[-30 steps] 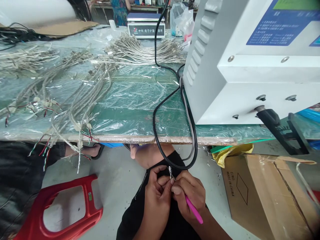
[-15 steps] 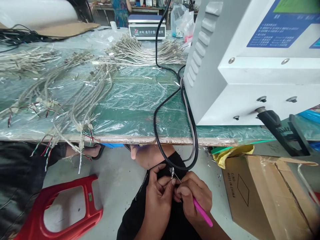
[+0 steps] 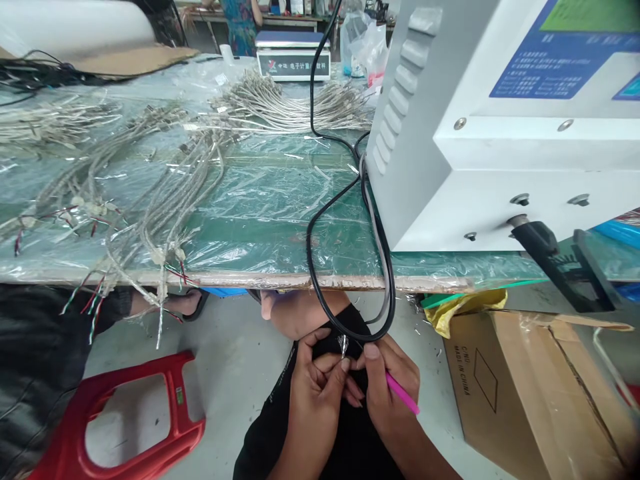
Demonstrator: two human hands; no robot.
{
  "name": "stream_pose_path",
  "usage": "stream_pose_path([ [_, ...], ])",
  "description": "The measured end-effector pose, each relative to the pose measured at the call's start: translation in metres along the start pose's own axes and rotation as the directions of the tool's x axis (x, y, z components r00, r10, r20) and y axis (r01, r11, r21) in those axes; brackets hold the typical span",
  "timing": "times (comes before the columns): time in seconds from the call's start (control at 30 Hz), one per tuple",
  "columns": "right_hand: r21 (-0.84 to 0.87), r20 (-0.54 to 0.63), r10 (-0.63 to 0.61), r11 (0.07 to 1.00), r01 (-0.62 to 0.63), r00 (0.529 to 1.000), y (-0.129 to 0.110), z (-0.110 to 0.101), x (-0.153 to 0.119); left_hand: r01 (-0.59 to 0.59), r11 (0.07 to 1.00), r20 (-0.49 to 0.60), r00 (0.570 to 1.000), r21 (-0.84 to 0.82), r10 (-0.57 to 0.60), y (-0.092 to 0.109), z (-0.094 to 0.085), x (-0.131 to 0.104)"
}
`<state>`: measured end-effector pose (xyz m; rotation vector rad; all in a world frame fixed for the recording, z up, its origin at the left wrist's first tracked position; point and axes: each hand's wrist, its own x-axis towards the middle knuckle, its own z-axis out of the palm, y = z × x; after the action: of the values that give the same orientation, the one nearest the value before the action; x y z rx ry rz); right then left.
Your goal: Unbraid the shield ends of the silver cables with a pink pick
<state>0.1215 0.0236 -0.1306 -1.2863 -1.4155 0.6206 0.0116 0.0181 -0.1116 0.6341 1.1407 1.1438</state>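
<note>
While a frayed silvery wire end [image 3: 343, 343] is pinched between the thumb and forefinger of the left hand [image 3: 318, 387], its strands are spread past the fingertips on the far side. To the right, a pink-handled tool [image 3: 403, 394] is gripped by the bent fingers of the right hand [image 3: 390, 373], its handle slanted to the near right.

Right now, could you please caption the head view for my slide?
Left hand pinches frayed silvery strands; right hand holds a slim pink tool.

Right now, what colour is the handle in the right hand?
The handle is bright pink, seen in the head view.
</note>
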Motion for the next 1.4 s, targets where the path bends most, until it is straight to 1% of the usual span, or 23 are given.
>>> stream_pose_path([
  [0.07,0.047,-0.074,0.023,0.999,-0.019,0.997,0.001,0.000,0.000,0.015,1.000,-0.001,1.000,-0.003,-0.015,0.001,-0.002,0.000],
  [0.13,0.056,-0.105,0.069,0.996,-0.064,0.992,0.001,0.001,0.001,0.028,0.999,0.002,1.000,-0.018,-0.028,0.002,-0.004,0.000],
  [0.2,0.032,-0.069,0.115,0.993,-0.113,0.991,0.000,0.001,0.004,0.029,0.999,0.019,0.999,-0.028,-0.029,0.003,-0.006,-0.002],
  [0.27,0.015,0.007,0.124,0.992,-0.124,0.992,-0.001,0.001,0.006,0.017,0.999,0.047,0.999,-0.031,-0.015,0.004,-0.006,-0.003],
  [0.33,0.030,0.079,0.114,0.993,-0.116,0.990,-0.002,0.001,0.007,0.001,0.999,0.065,0.998,-0.036,0.001,0.004,-0.004,-0.005],
  [0.4,0.072,0.122,0.139,0.986,-0.148,0.983,-0.002,0.002,0.007,0.000,0.999,0.067,0.998,-0.041,0.003,0.005,-0.002,-0.006],
  [0.47,0.123,0.121,0.193,0.970,-0.208,0.974,-0.003,0.003,0.006,0.012,1.000,0.043,0.999,-0.026,-0.011,0.006,-0.002,-0.007],
  [0.53,0.154,0.090,0.247,0.954,-0.258,0.965,-0.005,0.003,0.006,0.038,0.999,0.028,0.999,0.039,-0.039,0.007,-0.004,-0.009],
  [0.6,0.167,0.057,0.281,0.943,-0.286,0.958,-0.007,0.004,0.008,0.079,0.988,0.053,0.995,0.136,-0.087,0.008,-0.008,-0.011],
  [0.67,0.188,0.038,0.293,0.937,-0.295,0.955,-0.010,0.004,0.011,0.129,0.976,0.082,0.986,0.173,-0.145,0.007,-0.012,-0.013],
  [0.73,0.222,0.031,0.301,0.927,-0.300,0.953,-0.010,0.004,0.014,0.160,0.979,0.089,0.981,0.123,-0.171,0.004,-0.013,-0.012],
  [0.83,0.254,0.023,0.334,0.910,-0.329,0.942,-0.009,0.005,0.016,0.139,0.990,0.087,0.986,0.007,-0.139,-0.002,-0.011,-0.009],
  [0.9,0.248,0.024,0.354,0.904,-0.349,0.935,-0.008,0.006,0.017,0.124,0.991,0.093,0.989,-0.044,-0.119,-0.005,-0.009,-0.006],
  [1.03,0.219,0.039,0.369,0.903,-0.369,0.928,-0.006,0.004,0.017,0.153,0.984,0.112,0.984,-0.095,-0.142,-0.003,-0.009,-0.004],
  [1.1,0.200,0.016,0.348,0.918,-0.344,0.937,-0.005,0.002,0.012,0.171,0.980,0.100,0.982,-0.101,-0.161,0.000,-0.009,-0.004],
  [1.17,0.182,-0.026,0.283,0.944,-0.274,0.959,-0.002,-0.001,0.006,0.184,0.977,0.076,0.981,-0.103,-0.177,0.002,-0.009,-0.006],
  [1.3,0.232,-0.086,0.064,0.972,-0.042,0.994,0.003,-0.004,-0.008,0.193,0.973,0.031,0.981,-0.124,-0.190,0.001,-0.008,-0.007],
  [1.4,0.215,-0.086,-0.094,0.970,0.110,0.992,0.004,-0.005,-0.013,0.187,0.974,0.015,0.982,-0.127,-0.186,-0.004,-0.010,-0.005],
])
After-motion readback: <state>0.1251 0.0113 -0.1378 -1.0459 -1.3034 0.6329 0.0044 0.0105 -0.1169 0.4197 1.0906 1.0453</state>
